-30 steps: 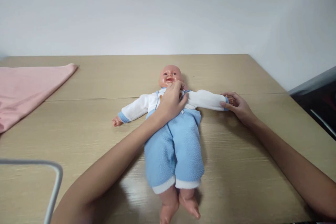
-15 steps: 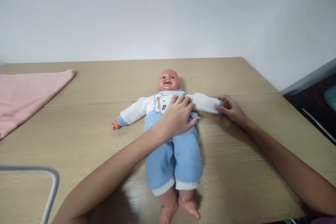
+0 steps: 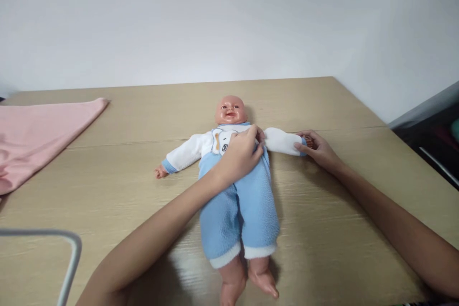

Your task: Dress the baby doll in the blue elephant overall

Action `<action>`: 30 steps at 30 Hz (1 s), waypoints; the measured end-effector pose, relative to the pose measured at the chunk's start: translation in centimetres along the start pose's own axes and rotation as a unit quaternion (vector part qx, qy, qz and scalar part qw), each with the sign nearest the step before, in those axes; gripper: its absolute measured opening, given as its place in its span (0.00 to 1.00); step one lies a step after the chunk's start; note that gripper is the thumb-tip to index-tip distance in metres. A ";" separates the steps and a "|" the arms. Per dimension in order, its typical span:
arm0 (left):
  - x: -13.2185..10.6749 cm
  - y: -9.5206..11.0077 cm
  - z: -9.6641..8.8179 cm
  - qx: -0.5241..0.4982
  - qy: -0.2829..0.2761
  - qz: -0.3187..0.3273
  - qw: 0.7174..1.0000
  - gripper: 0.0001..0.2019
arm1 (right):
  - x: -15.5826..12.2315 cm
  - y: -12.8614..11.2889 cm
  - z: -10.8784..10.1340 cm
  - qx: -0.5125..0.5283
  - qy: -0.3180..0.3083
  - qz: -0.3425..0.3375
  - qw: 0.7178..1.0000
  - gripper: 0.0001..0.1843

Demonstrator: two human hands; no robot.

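A baby doll (image 3: 231,110) lies on its back on the wooden table (image 3: 322,229), dressed in a white top and blue fleece trousers (image 3: 244,215). My left hand (image 3: 240,155) rests on the doll's chest, its fingers curled and gripping the fabric near the right-side shoulder. My right hand (image 3: 319,150) is closed around the cuff end of the doll's white sleeve (image 3: 281,141), which stretches out to the right. The doll's other arm (image 3: 179,155) lies free to the left, its bare feet toward me.
A pink cloth (image 3: 39,129) lies spread at the table's left. A grey metal bar (image 3: 68,258) curves at the lower left corner. A white wall rises behind the table, and dark furniture (image 3: 437,138) stands off the right edge.
My left hand slid from the doll's neck down onto its chest and then curled to grip the fabric near the shoulder. My right hand stayed on the sleeve's end.
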State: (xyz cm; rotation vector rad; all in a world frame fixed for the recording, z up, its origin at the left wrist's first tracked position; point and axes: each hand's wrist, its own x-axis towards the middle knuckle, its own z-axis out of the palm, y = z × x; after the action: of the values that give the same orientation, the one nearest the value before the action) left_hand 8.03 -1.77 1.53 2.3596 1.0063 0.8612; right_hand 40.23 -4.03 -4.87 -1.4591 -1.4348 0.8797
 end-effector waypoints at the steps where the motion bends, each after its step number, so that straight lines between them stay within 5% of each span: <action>1: 0.0 -0.1 -0.2 0.011 0.002 0.011 1.000 0.08 | 0.0 -0.1 0.0 0.005 0.002 0.000 1.000 0.34; 12: -0.3 -0.1 -0.6 0.075 -0.015 0.054 0.996 0.26 | -0.3 -1.5 -0.6 0.044 -0.013 0.064 0.997 0.37; 20: -0.5 0.2 -0.3 0.095 -0.027 0.062 0.993 0.37 | -3.7 -6.0 3.0 0.232 -0.021 0.047 0.971 0.22; 25: -0.5 0.1 -0.3 0.097 -0.010 0.065 0.993 0.26 | -7.1 -7.3 5.5 0.298 -0.151 0.052 0.941 0.25; 30: -0.3 -0.8 -0.4 0.016 0.037 0.068 0.997 0.19 | -6.1 -4.0 6.3 0.207 -0.106 0.021 0.972 0.24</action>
State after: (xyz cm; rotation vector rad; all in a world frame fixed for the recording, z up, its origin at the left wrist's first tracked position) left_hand 7.22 -1.40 1.28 2.4619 0.9031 0.9965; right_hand 32.43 -9.64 -4.01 -1.1080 -1.2753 1.3050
